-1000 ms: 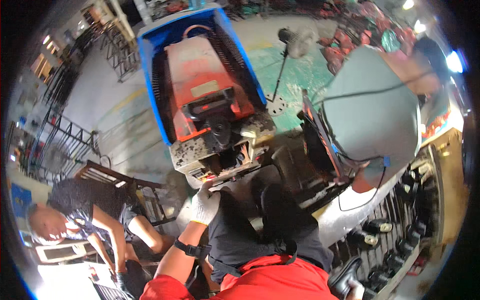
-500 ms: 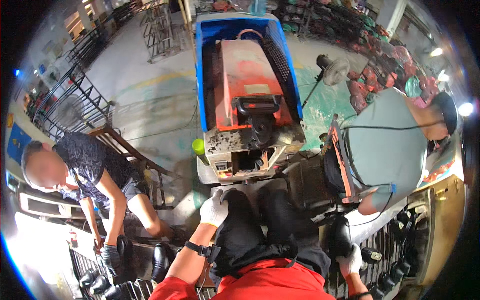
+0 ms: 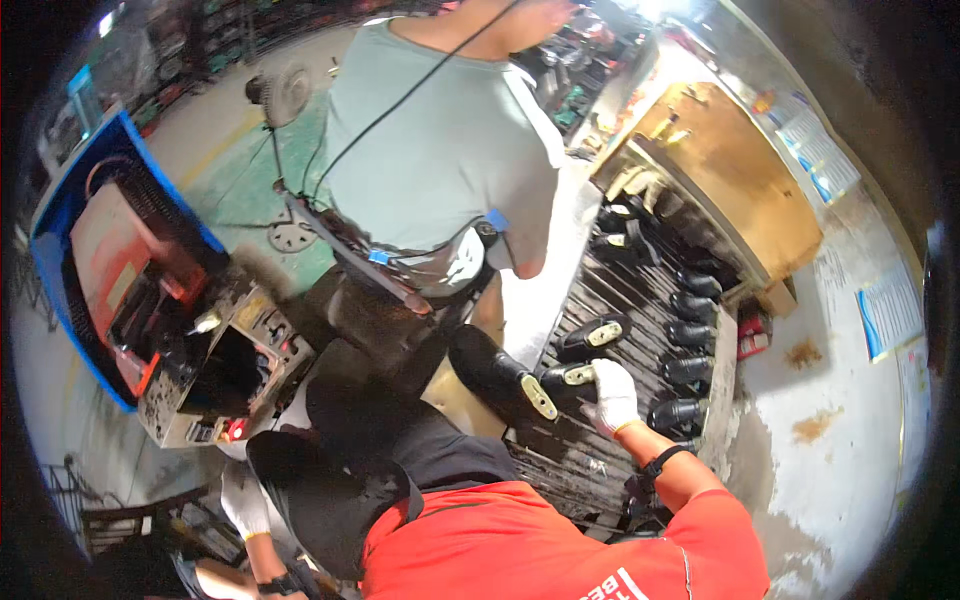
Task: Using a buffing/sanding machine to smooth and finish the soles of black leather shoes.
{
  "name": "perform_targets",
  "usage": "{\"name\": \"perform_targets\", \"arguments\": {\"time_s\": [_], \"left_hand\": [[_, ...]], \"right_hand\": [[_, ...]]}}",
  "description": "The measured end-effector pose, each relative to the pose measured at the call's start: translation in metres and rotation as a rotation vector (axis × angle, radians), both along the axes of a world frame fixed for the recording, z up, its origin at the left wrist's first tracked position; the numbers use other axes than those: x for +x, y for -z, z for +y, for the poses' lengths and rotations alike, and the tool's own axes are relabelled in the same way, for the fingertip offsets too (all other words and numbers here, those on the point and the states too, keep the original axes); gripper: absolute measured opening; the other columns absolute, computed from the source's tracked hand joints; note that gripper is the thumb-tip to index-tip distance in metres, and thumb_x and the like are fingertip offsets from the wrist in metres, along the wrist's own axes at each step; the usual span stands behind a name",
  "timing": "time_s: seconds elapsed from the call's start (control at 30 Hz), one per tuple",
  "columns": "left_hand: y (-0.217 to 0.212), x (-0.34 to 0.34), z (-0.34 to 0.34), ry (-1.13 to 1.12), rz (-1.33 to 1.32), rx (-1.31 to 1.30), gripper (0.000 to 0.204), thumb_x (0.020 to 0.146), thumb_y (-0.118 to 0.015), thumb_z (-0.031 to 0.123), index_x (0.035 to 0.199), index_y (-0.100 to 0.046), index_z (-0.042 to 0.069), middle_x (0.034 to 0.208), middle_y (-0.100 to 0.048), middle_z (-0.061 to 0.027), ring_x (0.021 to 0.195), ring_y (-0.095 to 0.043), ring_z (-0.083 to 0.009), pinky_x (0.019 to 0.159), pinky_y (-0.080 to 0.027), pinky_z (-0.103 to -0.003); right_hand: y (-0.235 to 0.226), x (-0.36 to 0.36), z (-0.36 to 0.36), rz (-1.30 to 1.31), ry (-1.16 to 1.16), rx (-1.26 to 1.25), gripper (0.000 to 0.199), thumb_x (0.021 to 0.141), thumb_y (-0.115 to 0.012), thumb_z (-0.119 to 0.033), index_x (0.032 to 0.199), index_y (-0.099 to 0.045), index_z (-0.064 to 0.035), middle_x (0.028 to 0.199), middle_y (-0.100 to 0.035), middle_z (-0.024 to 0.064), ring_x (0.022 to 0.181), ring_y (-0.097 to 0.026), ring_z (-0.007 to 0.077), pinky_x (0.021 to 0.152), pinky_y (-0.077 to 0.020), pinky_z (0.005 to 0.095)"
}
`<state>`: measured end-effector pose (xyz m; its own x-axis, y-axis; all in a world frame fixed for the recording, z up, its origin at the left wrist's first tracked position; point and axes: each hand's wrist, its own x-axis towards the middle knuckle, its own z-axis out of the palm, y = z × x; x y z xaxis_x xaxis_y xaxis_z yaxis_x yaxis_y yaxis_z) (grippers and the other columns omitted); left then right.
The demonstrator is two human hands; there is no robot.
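Observation:
My right hand [image 3: 614, 398], in a white glove, is at the heel end of a black shoe [image 3: 553, 383] with a pale yellow shoe last in it, and its fingers close on that end. The shoe lies on a slatted dark rack [image 3: 630, 290]. Just left of it is a larger black shoe [image 3: 485, 362] on a last, and beyond it another black shoe [image 3: 592, 338] on a last. My left hand [image 3: 243, 503], also gloved white, is low at the left beside my dark-clad knee, below the machine; its fingers are too blurred to read.
A red and white machine [image 3: 125, 270] in a blue frame stands at the left. A co-worker in a grey-green shirt [image 3: 430, 150] sits ahead, close to the rack. Several black shoes [image 3: 690, 335] line the rack's right side by a wooden board [image 3: 720, 180]. A fan [image 3: 283, 95] stands behind.
My view has swung right, so the machine now sits at the left and the rack in the middle. My right hand has reached farther out over the rack. The co-worker at left is out of view.

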<state>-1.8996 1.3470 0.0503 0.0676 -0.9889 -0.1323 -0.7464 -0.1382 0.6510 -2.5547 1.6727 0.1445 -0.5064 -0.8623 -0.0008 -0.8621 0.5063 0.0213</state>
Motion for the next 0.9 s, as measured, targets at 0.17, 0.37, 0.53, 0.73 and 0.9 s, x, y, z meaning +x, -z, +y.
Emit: {"name": "perform_targets", "arguments": {"time_s": [0.17,0.37,0.53,0.73,0.9], "left_hand": [[-0.044,-0.036,0.0,-0.108,-0.129,0.076,0.044,0.1,-0.067,0.016,0.137,-0.069,-0.007,0.129,-0.077,-0.0304,0.125,-0.075,-0.0394,0.108,-0.055,-0.044],[-0.046,-0.057,0.02,-0.039,-0.229,0.005,0.034,0.104,-0.063,0.027,0.13,-0.074,0.01,0.118,-0.077,-0.0291,0.106,-0.075,-0.0496,0.09,-0.06,-0.058],[-0.043,-0.052,0.02,-0.089,-0.182,0.041,0.047,0.098,-0.066,0.032,0.141,-0.07,0.014,0.115,-0.078,-0.0298,0.106,-0.075,-0.0508,0.093,-0.059,-0.059],[-0.042,-0.052,-0.004,0.022,-0.224,-0.099,0.037,0.096,-0.068,0.025,0.127,-0.072,0.004,0.105,-0.076,-0.0316,0.102,-0.075,-0.051,0.09,-0.059,-0.059],[-0.074,-0.076,-0.004,-0.022,-0.064,-0.072,0.035,0.096,-0.07,0.023,0.124,-0.073,0.002,0.097,-0.076,-0.0279,0.094,-0.076,-0.0466,0.085,-0.06,-0.054]], "right_hand": [[0.058,-0.053,-0.057,-0.033,-0.325,0.244,0.044,0.067,-0.084,-0.016,0.107,-0.069,-0.0084,0.102,-0.071,0.0199,0.101,-0.069,0.0423,0.089,-0.0567,0.0531],[0.043,-0.073,-0.006,-0.065,-0.168,0.284,0.059,0.059,-0.1,-0.032,0.102,-0.067,-0.007,0.102,-0.07,0.0222,0.102,-0.068,0.0468,0.09,-0.0574,0.0546],[0.015,-0.054,0.005,-0.296,0.25,0.212,0.075,0.057,-0.101,-0.033,0.123,-0.076,-0.0066,0.118,-0.08,0.0176,0.114,-0.076,0.0369,0.101,-0.0599,0.0446],[-0.057,0.025,-0.092,-0.288,0.179,0.161,0.064,0.067,-0.094,-0.042,0.118,-0.077,-0.0069,0.11,-0.078,0.0224,0.108,-0.075,0.0441,0.095,-0.0595,0.0507],[-0.02,-0.001,-0.163,-0.145,-0.011,0.138,0.075,0.067,-0.095,-0.053,0.115,-0.076,0.0015,0.112,-0.079,0.0244,0.107,-0.076,0.0459,0.096,-0.0604,0.0496]]}}
